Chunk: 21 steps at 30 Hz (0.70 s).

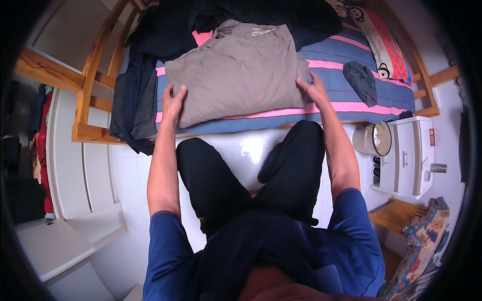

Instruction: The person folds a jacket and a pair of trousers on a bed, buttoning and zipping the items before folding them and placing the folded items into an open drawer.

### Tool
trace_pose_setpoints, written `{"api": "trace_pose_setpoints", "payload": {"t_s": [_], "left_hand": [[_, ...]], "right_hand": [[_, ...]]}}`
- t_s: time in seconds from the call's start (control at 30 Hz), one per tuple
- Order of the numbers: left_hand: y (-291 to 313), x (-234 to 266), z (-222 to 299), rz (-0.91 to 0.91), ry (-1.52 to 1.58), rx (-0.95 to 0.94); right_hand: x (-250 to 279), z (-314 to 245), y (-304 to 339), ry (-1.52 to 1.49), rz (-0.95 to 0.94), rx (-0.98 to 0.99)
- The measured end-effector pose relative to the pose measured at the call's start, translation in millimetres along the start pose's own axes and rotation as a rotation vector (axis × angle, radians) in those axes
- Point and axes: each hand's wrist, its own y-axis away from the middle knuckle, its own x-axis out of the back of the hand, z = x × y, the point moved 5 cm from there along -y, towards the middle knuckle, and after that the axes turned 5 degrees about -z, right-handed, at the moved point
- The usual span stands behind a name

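Observation:
A folded grey-brown garment (236, 75) lies on the bed in front of me; its exact kind is hard to tell from the folds. My left hand (172, 104) is at its left side, thumb and fingers apart, the thumb by the cloth edge. At the right side, my right hand (314, 90) is also open, its thumb and fingertips against the edge. Neither hand grips the cloth. Beneath the garment is a blue, pink-striped bed sheet (329, 67).
Dark clothes (165, 30) are heaped behind the garment and hang over the bed's left end. A small dark grey cloth (360, 83) and a colourful pillow (384, 47) lie to the right. Wooden bed rails (86, 95), a waste bin (380, 139) and a white cabinet (401, 155) stand around.

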Motion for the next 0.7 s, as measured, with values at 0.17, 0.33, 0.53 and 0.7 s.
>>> {"api": "trace_pose_setpoints", "payload": {"t_s": [0.17, 0.33, 0.53, 0.7], "left_hand": [[24, -2, -44, -0.005, 0.084, 0.157], [22, -15, -12, -0.157, 0.341, 0.276], [42, 2, 26, 0.119, 0.235, 0.142], [71, 21, -46, 0.175, 0.094, 0.154]], "right_hand": [[-13, 27, 27, 0.057, -0.095, -0.051], [-25, -17, 24, -0.251, -0.188, -0.158], [8, -48, 46, -0.255, -0.024, 0.11], [9, -10, 100, 0.365, -0.029, -0.021]]}}
